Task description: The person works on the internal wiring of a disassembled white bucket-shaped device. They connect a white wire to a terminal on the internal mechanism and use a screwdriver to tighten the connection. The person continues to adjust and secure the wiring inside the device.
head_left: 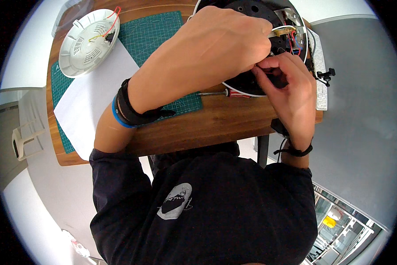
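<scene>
An opened round device (236,85) with a black inside and a white rim lies at the far right of the table. My left hand (245,42) reaches across it, closed, its fingertips hidden behind the fist. Close by, my right hand (293,84) pinches with thumb and index finger over the black inside, meeting the left hand's fingers. Whatever either hand holds is too small or hidden to make out. Red and blue wires (293,42) and a circuit board show inside the device, just beyond my right hand. A screwdriver (238,93) with a red-and-clear handle lies against the near rim.
A white round cover (70,55) with vents and loose red and yellow wires sits at the far left. Under it are white paper (92,106) and a green cutting mat (150,35). A white keyboard (322,95) and a small black clamp-like part (326,76) border the right edge.
</scene>
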A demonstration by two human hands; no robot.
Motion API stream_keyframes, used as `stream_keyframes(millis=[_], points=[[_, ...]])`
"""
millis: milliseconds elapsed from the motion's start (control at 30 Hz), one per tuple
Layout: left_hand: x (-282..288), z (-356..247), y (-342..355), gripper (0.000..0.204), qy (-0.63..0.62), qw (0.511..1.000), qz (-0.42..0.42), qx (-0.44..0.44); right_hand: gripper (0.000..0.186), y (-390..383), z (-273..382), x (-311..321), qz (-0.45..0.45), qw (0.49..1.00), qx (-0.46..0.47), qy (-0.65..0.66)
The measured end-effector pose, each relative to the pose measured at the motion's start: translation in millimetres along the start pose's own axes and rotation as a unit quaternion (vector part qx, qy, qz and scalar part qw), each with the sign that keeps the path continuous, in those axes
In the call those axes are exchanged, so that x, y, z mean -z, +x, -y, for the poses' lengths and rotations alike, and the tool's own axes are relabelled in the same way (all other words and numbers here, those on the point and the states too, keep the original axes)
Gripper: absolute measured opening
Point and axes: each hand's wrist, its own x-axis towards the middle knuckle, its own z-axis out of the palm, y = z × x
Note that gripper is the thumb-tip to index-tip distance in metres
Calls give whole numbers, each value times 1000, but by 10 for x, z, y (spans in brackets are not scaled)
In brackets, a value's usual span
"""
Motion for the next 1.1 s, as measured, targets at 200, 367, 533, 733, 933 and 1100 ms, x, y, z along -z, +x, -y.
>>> stream_keyframes(millis=[200,367,533,733,933,1100], points=[[2,0,7,16,13,1000,10,6,19,-7,-11,-17,-7,1000,-8,-18],[12,-12,-8,17,4,1000,2,14,18,10,31,-4,-12,1000,3,-12],[19,-6,-8,17,-3,1000,2,0,18,3,10,10,-2,1000,-8,-21],[11,-9,11,16,-10,1000,13,23,19,1,27,14,-4,1000,2,-13],[1,-3,4,16,6,1000,4,5,18,-12,-21,-8,-3,1000,8,-19],[-1,-2,9,17,2,1000,6,11,18,-20,-12,7,-7,1000,18,-2]])
